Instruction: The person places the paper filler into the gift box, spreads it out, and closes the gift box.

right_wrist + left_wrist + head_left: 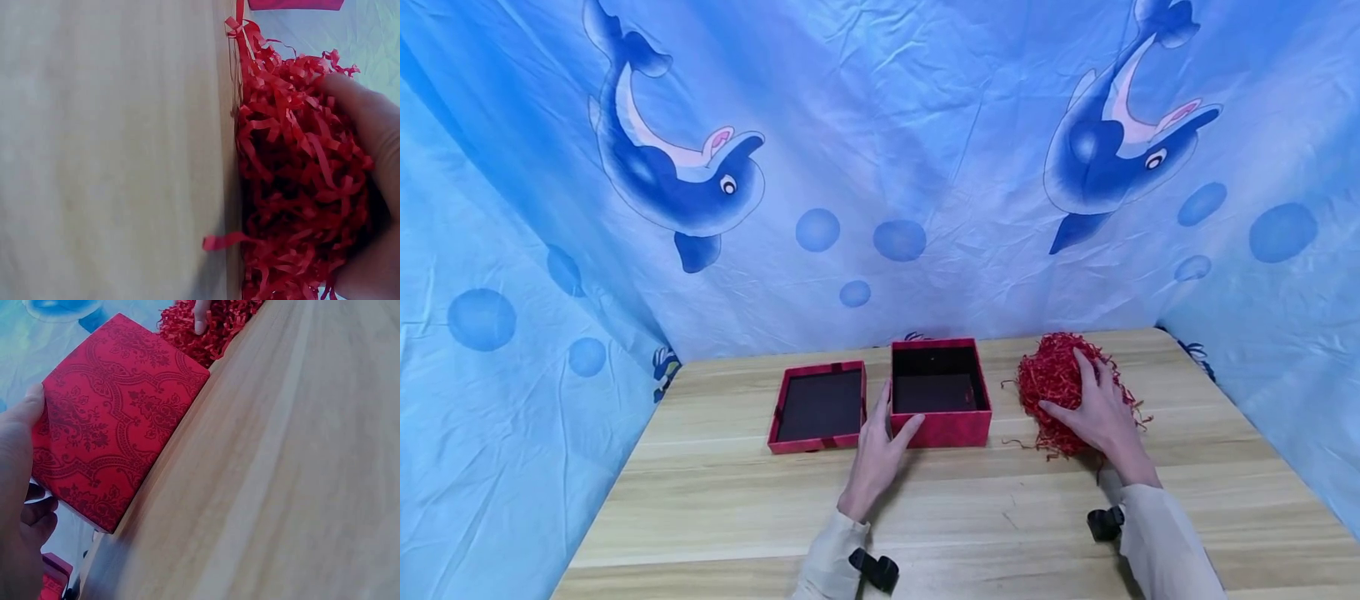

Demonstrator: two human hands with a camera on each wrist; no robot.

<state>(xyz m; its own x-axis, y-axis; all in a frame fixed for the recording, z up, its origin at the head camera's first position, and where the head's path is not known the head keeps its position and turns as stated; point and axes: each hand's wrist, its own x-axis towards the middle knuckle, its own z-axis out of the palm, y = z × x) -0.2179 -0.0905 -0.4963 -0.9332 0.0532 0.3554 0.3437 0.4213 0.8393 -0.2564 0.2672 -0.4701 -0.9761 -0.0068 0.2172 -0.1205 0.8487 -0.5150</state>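
In the head view, my left hand [878, 450] is at the near left corner of an uncovered red gift box [947, 429] with a black inside. Its thumb touches the front edge and its fingers lie along the left side. The left wrist view shows the patterned red front of that box [122, 419], with the thumb [34, 400] at its edge. My right hand [1097, 412] rests on a heap of red shredded paper [1051, 375], fingers spread. In the right wrist view, its thumb [350, 94] presses against the shredded paper [300, 162].
A red box lid [816, 408] lies inside-up left of the box, its inner face dark. Everything sits toward the back of a wooden table [730, 508]. Behind hangs a blue curtain [970, 167] with dolphins. Loose paper strands lie around the heap.
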